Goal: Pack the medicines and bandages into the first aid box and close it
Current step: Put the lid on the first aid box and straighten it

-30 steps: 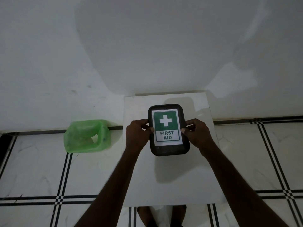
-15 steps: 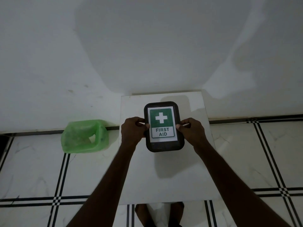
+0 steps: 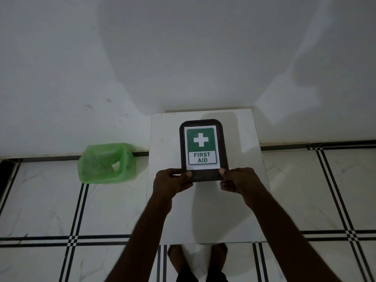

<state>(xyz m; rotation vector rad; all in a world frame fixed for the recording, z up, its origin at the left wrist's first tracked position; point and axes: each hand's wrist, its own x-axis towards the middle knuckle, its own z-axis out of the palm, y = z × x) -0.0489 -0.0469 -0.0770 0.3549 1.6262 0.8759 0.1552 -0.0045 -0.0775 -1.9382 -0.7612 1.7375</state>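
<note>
A dark first aid box [image 3: 203, 148] with a green and white "FIRST AID" label on its lid sits closed on a small white table [image 3: 240, 210], towards the far edge. My left hand [image 3: 172, 183] grips the box's near left corner, thumb on the lid. My right hand [image 3: 240, 182] grips the near right corner the same way. No medicines or bandages are in sight; the box's inside is hidden.
A bin lined with a green plastic bag [image 3: 105, 163] lies on the tiled floor left of the table, against the white wall [image 3: 183, 58]. My bare feet [image 3: 198, 259] show under the table's near edge.
The box has moved away from me towards the wall side of the table. Both hands have slid from the box's long sides down to its near corners.
</note>
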